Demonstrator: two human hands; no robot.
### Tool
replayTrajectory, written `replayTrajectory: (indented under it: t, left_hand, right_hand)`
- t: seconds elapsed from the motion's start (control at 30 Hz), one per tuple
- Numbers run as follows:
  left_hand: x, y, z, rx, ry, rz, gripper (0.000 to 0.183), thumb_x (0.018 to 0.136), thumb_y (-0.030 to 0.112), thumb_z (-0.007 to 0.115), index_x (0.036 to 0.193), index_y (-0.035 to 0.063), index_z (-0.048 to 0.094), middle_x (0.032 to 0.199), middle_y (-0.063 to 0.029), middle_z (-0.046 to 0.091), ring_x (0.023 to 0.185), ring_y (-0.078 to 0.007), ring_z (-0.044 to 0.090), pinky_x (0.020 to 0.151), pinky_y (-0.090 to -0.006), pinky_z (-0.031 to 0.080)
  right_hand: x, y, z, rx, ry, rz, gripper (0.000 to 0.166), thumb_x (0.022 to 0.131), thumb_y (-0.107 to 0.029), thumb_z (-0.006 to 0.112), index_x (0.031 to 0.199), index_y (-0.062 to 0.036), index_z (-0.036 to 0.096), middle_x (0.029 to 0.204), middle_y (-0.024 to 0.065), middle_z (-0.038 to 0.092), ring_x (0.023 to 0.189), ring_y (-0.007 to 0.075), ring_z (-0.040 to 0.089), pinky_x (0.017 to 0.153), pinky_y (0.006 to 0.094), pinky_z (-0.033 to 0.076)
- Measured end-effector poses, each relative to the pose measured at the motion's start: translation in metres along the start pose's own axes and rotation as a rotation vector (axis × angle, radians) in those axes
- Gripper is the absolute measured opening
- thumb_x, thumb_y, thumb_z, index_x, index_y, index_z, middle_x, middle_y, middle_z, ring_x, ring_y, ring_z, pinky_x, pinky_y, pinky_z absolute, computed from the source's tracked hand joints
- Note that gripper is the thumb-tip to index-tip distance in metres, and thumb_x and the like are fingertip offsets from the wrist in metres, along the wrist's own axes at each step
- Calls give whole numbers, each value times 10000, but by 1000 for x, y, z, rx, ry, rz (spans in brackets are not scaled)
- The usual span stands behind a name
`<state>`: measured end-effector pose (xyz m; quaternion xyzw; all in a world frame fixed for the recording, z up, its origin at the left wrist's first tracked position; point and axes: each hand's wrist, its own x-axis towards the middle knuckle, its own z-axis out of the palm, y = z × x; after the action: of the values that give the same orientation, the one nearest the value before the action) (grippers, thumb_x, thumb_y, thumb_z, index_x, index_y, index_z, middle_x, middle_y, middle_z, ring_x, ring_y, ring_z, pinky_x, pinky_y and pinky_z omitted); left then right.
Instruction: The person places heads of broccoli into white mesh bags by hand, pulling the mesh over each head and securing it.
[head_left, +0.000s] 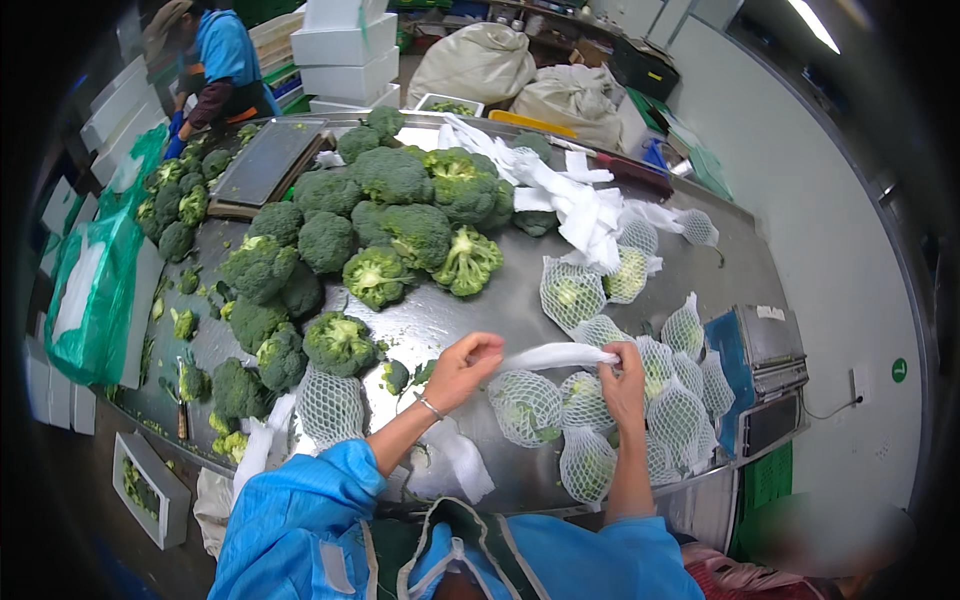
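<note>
My right hand pinches one end of a white foam net sleeve above the metal table. The sleeve stretches across to my left hand, whose fingers are curled at its blurred other end; whether they grip it I cannot tell. Just below the sleeve lie netted broccoli heads, and more netted heads are grouped beside my right forearm. To the left of my hands sits a bare broccoli head, with a sleeve-like net next to it. A loose white sleeve lies flat below my left wrist.
Bare broccoli is heaped across the table's far middle, beside a pile of white net sleeves. A scale-like device stands at right. A knife lies at left. Another person in blue works at the far left.
</note>
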<state>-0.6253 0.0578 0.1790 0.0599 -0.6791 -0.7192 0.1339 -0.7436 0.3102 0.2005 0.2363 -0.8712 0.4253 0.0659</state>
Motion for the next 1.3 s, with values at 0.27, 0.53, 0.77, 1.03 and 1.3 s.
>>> replayTrajectory:
  t: [0.27, 0.53, 0.77, 1.03, 1.3]
  left_hand:
    - [2, 84, -3, -217, -2, 183, 261, 844, 55, 587, 1100, 15, 557, 1027, -61, 594, 940, -122, 566, 816, -254, 454]
    - [-4, 56, -42, -490, 72, -66, 244, 830, 109, 628, 1047, 26, 553, 841, -19, 619, 700, -60, 560, 579, -202, 457]
    - [19, 12, -52, -293, 233, -59, 98, 806, 111, 657, 824, 39, 592, 708, 14, 582, 627, -40, 513, 571, -183, 415]
    - [24, 27, -54, 415, 200, 473, 110, 803, 79, 626, 863, -4, 587, 966, -36, 540, 882, -103, 517, 766, -253, 426]
    - [10, 16, -38, -409, 141, -102, 79, 826, 40, 575, 904, 35, 562, 827, 35, 566, 766, -19, 493, 678, -176, 396]
  right_hand:
    - [33, -164, 27, 490, -275, -245, 216, 734, 68, 561, 938, 0, 572, 877, 62, 552, 819, 161, 536, 743, 271, 427]
    - [46, -161, 99, 874, -403, 221, 86, 810, -55, 613, 850, -5, 556, 755, 20, 585, 685, 79, 524, 633, 229, 434]
    - [59, -143, 131, 904, -241, 64, 63, 880, -37, 499, 837, -9, 462, 798, 56, 569, 715, 78, 523, 643, 220, 425]
    - [52, -141, 146, 751, -136, 79, 96, 878, -74, 527, 839, -4, 475, 759, 47, 534, 708, 94, 525, 646, 223, 420]
    - [57, -166, 139, 572, -101, -156, 113, 810, -65, 604, 758, 3, 530, 757, 18, 498, 695, 85, 465, 631, 225, 384]
